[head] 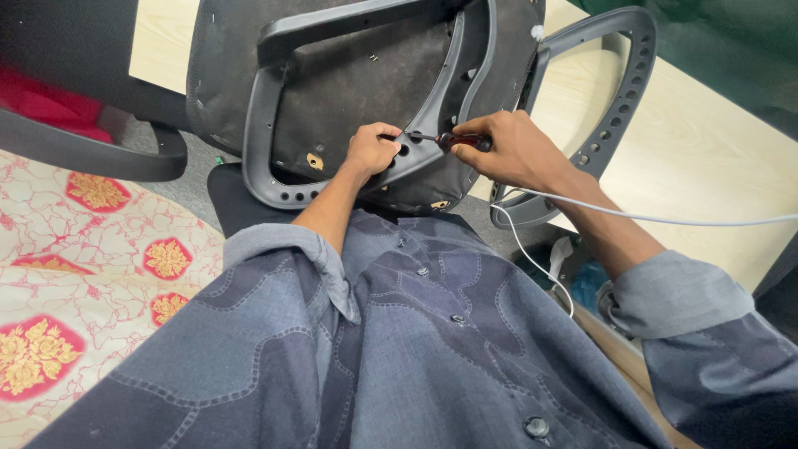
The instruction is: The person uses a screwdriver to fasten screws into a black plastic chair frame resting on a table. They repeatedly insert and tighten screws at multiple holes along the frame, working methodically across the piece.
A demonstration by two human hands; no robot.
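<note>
Hands — left hand [371, 150] braces armrest bracket [432, 125], right hand [507, 150] grips screwdriver [453, 140].

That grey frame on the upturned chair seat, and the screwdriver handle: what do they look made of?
The frame looks like moulded grey plastic, matte, with smooth rounded edges and moulded holes. The screwdriver handle, in the right hand, looks like glossy dark red plastic, possibly translucent; it is mostly hidden.
</note>
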